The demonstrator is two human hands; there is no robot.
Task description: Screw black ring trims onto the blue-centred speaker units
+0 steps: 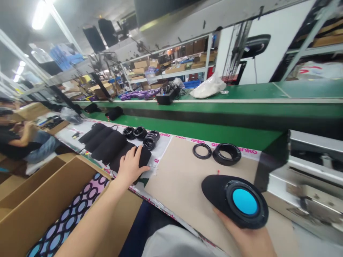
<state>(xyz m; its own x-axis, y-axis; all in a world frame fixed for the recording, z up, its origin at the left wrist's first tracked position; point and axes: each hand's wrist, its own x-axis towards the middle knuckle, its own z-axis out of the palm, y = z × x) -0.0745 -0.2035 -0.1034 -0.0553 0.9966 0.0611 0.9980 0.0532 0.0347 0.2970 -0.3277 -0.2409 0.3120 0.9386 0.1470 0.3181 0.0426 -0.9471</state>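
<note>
My right hand point(245, 235) is wrapped under a black fabric-covered speaker point(217, 191), whose round end with a bright blue disc faces up toward me. Most of its fingers are hidden beneath the speaker. On the left, my left hand point(131, 164) grips the nearest of several black fabric-covered cylinders point(107, 144) lying side by side, fingers over the top and thumb out to the right. Several black plastic rings point(139, 133) stand behind those cylinders. A thin black ring point(202, 151) and a thicker black ring point(227, 154) lie on the beige board point(171, 185), behind the speaker.
An open cardboard box point(45, 200) at the lower left holds rows of round-ended pieces. A metal fixture point(308, 189) stands at the right. Behind runs a green conveyor point(160, 119), with a black box point(166, 97) and plastic bag point(209, 87) beyond. Another person point(21, 139) sits far left.
</note>
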